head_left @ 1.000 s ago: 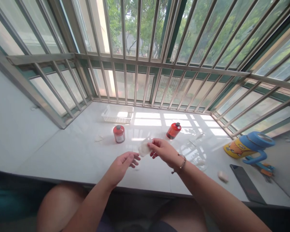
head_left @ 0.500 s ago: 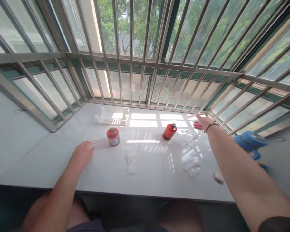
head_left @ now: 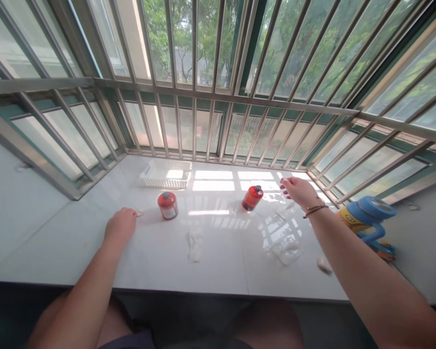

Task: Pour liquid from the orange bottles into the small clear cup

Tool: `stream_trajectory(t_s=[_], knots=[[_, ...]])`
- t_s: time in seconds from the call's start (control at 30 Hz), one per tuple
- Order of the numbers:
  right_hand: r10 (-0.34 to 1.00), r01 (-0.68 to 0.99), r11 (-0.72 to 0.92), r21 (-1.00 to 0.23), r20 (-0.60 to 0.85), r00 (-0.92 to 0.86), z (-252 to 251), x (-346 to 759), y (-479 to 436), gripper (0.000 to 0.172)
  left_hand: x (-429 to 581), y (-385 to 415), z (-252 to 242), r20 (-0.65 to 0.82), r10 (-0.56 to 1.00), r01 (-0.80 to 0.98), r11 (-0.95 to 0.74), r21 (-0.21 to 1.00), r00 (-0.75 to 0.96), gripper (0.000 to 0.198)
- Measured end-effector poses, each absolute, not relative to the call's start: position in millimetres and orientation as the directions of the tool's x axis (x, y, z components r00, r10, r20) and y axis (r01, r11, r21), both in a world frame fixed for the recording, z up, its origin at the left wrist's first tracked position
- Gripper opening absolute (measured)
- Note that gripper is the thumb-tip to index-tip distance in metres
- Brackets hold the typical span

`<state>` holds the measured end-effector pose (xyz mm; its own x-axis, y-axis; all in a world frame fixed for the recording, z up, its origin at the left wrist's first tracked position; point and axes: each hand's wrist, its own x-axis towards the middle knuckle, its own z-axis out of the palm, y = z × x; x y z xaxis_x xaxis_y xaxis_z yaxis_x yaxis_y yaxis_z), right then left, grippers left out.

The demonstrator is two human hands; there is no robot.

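Across the white sill (head_left: pixel 218 276), the left hand (head_left: pixel 120 225) is resting palm down with its fingers curled, pinching nothing visible, and a small white scrap (head_left: pixel 139 213) is lying just beside its fingertips. The right hand (head_left: pixel 298 190) is hovering over the sill, fingers loosely extended and holding nothing, near a red bottle (head_left: pixel 252 198). Between the hands, a red jar (head_left: pixel 167 205) is standing upright, a white basket (head_left: pixel 166 174) is sitting behind it by the window bars (head_left: pixel 174 121), and a crumpled tissue (head_left: pixel 194 245) is lying flat. Below the right hand, a clear bag (head_left: pixel 285 251) is lying near a white lump (head_left: pixel 324 264).
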<state>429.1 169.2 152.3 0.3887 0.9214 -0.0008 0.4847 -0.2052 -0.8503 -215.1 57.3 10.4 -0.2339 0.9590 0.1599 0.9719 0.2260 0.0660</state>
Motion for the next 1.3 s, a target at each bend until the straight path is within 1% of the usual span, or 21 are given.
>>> stream_trajectory(t_s=[0.07,0.13,0.17,0.2,0.23,0.27,0.3,0.33,0.37,0.43,0.5,0.57,0.6,0.67,0.73,0.83,0.93,1.03,1.1,1.2,1.3], knots=[[0.963,0.543,-0.126,-0.830,0.030,0.269,155,401,150,0.024,-215,57,15,0.195,0.934,0.940,0.252,0.230,-0.298,0.035],[0.989,0.662,0.018,-0.749,0.109,0.096,158,370,127,0.026,-213,55,22,0.234,0.884,0.867,0.288,0.408,-0.404,0.032],[0.989,0.714,0.087,-0.695,0.144,0.020,160,353,114,0.027,-210,52,26,0.239,0.848,0.803,0.303,0.513,-0.473,0.032],[0.986,0.728,0.152,-0.669,0.158,-0.060,160,337,102,0.027,-204,47,31,0.220,0.811,0.712,0.304,0.633,-0.541,0.032],[0.978,0.709,0.207,-0.674,0.154,-0.140,161,321,90,0.026,-195,41,37,0.174,0.787,0.597,0.282,0.751,-0.591,0.032],[0.969,0.675,0.243,-0.697,0.150,-0.194,160,305,80,0.025,-183,34,43,0.092,0.770,0.409,0.231,0.883,-0.632,0.030],[0.960,0.635,0.265,-0.725,0.140,-0.241,158,290,70,0.026,-168,25,51,0.001,0.799,0.208,0.155,0.966,-0.601,0.026],[0.950,0.597,0.275,-0.753,0.118,-0.289,155,275,62,0.028,-150,16,59,-0.070,0.856,0.034,0.102,0.994,-0.513,0.022],[0.941,0.559,0.270,-0.784,0.091,-0.327,152,260,56,0.031,-130,6,67,-0.132,0.894,-0.122,0.088,0.989,-0.428,0.019],[0.916,0.463,0.191,-0.866,-0.013,-0.401,143,233,47,0.040,-89,-11,81,-0.230,0.935,-0.347,0.129,0.929,-0.268,0.020],[0.863,0.341,0.016,-0.940,-0.159,-0.480,135,211,41,0.048,-52,-25,92,-0.268,0.959,-0.463,0.197,0.864,-0.091,0.026],[0.788,0.238,-0.162,-0.958,-0.271,-0.553,127,196,36,0.048,-26,-33,97,-0.262,0.962,-0.510,0.261,0.820,0.072,0.033],[0.769,0.202,-0.216,-0.955,-0.294,-0.567,123,191,35,0.046,-17,-35,97,-0.258,0.960,-0.518,0.278,0.809,0.113,0.034],[0.796,0.149,-0.245,-0.958,-0.287,-0.533,117,187,36,0.043,-9,-36,94,-0.259,0.959,-0.503,0.281,0.817,0.116,0.036],[0.871,0.088,-0.253,-0.963,-0.267,-0.412,112,187,46,0.041,-9,-36,86,-0.255,0.966,-0.413,0.248,0.877,0.039,0.042],[0.937,-0.017,-0.278,-0.960,-0.267,-0.225,108,192,82,0.034,-16,-39,67,-0.195,0.974,-0.127,0.181,0.975,-0.117,0.048],[0.957,-0.045,-0.272,-0.961,-0.265,-0.120,107,199,130,0.027,-23,-49,48,-0.162,0.973,0.089,0.178,0.980,-0.164,0.046],[0.944,0.016,-0.321,-0.947,-0.321,-0.072,103,207,161,0.034,-29,-65,37,-0.143,0.983,0.280,0.170,0.945,-0.113,0.038],[0.927,0.092,-0.360,-0.928,-0.367,-0.077,96,212,163,0.038,-33,-74,34,-0.085,0.994,0.433,0.103,0.895,-0.062,0.033],[0.913,0.214,-0.354,-0.910,-0.386,-0.130,81,219,139,0.034,-43,-82,28,0.014,1.000,0.584,-0.010,0.812,-0.003,0.030],[0.923,0.317,-0.274,-0.908,-0.342,-0.180,68,230,101,0.029,-52,-83,14,0.150,0.988,0.677,-0.123,0.725,0.019,0.032]])
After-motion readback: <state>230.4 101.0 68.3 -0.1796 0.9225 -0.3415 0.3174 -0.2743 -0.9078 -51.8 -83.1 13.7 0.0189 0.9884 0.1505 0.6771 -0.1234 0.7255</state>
